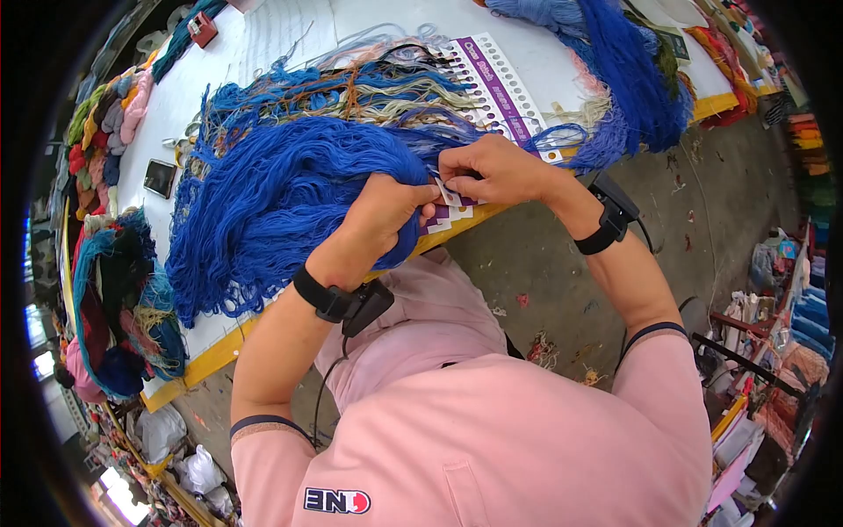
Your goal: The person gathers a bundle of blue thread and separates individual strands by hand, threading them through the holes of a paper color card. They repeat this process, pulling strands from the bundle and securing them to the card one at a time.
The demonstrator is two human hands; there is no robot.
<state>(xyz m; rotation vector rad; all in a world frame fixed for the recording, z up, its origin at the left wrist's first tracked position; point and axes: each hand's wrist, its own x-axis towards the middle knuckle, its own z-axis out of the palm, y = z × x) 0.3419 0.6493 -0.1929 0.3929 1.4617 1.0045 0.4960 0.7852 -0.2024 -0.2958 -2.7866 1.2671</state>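
Observation:
A big bundle of bright blue thread [290,193] lies over the table's front edge. My left hand [386,213] is closed at its right side, thumb and fingers pinching blue strands beside a small white card end [450,195]. Close by on the right, my right hand [493,170] is also closed, with fingertips pinched at the same white card end and strands. The exact contact between the fingertips is partly hidden. Behind my hands lies a white and purple punched thread card [500,92] with printed lettering. Multicoloured threads [351,92] run from its holes toward the left.
The white table [145,233] has a yellow edge [206,360]. A phone-like dark device [160,178] and a red box [202,30] lie on the left. More blue thread [628,70] hangs over the right side. Yarn hanks [118,307] hang at the left corner.

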